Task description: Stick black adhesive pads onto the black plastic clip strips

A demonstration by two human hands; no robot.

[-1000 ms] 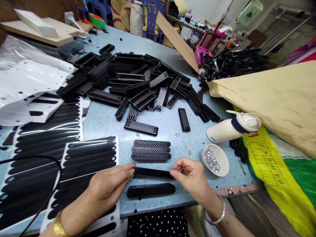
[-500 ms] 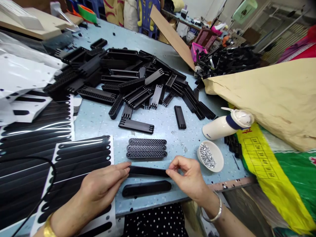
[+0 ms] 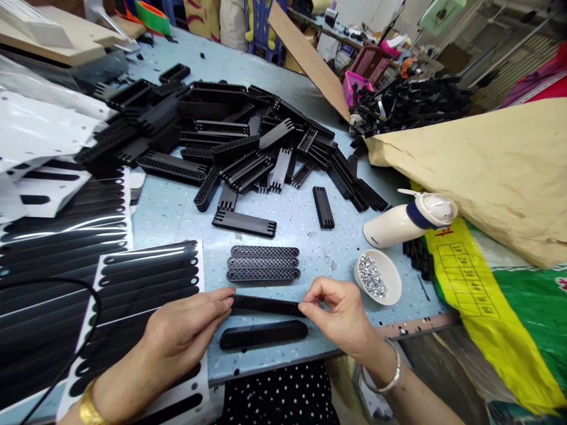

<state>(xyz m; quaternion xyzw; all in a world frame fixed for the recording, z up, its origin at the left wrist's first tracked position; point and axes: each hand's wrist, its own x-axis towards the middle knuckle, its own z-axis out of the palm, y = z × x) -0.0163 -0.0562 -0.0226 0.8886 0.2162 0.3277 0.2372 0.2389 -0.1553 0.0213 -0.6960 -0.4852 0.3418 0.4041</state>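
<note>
Sticker sheet (image 3: 150,277) of black strips lies left of the black strip (image 3: 266,305). Left hand (image 3: 186,333) pinches the strip's left end, right hand (image 3: 341,316) pinches its right end, strip held level just above the table (image 3: 283,230). Three mesh pieces (image 3: 263,263) sit just behind it, black flat piece (image 3: 264,334) just in front. White bowl (image 3: 378,276) of shiny bits right of it.

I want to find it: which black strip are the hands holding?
The plain black strip pinched between left hand and right hand; the others lie untouched.
</note>
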